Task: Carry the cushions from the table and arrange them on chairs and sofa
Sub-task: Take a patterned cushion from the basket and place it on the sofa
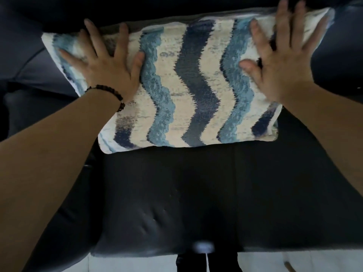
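We look down at a cushion [182,83] with wavy stripes in light blue, dark blue and cream. It sits at the back of a dark seat [172,203], and its top edge leans on the dark backrest [137,10] behind it. Our left hand [106,69] lies flat on the left part of the cushion with the fingers spread wide. The thumb points toward the middle of the cushion. It is not pinching anything, just pressing on the cloth. A string of dark beads [110,95] goes around the left wrist. Our right hand [279,61] lies flat on the right part of the cushion, near the top corner. Its fingers are spread too, and they reach up to the top edge. The cushion dips a little under both palms. The front of the seat is bare and shiny, with some small dents in it. Below the seat edge we see a strip of pale floor [294,262].
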`<action>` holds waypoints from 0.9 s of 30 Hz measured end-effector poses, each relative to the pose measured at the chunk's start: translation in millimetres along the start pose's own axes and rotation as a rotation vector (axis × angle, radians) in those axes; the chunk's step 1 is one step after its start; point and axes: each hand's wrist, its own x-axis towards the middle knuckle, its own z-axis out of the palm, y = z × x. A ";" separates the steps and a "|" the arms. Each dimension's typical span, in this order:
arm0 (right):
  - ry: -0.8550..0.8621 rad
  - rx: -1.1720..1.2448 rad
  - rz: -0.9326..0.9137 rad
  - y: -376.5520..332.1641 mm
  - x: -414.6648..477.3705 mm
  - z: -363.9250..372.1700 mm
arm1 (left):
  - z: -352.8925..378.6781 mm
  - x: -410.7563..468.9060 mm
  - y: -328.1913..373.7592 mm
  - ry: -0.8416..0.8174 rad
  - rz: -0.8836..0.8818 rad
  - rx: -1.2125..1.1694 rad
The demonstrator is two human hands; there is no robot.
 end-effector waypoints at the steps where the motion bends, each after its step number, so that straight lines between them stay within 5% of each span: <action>1: 0.011 0.011 0.034 -5.3 -1.9 -2.5 | -3.3 -1.0 -1.8 0.003 0.006 -0.035; 5: 0.230 0.080 0.122 -36.1 -49.5 7.7 | -4.9 -32.8 -28.4 0.144 0.156 -0.169; 8: 0.208 0.102 -0.158 -82.3 -95.5 26.1 | 28.7 -95.0 -40.4 0.283 0.424 -0.036; 10: 0.168 0.125 -0.367 -115.5 -117.2 45.3 | 60.8 -134.6 -41.4 0.230 0.531 0.040; 14: 0.205 -0.081 -0.498 -136.4 -110.8 84.0 | 90.8 -135.3 -51.5 0.144 0.444 0.161; 18: 0.299 -0.231 -0.583 -74.5 -82.6 89.7 | 87.5 -101.1 -63.6 0.113 0.450 0.248; 27: -0.126 -0.386 -0.352 -17.7 -117.2 60.5 | 75.6 -121.6 -94.2 -0.048 0.437 0.450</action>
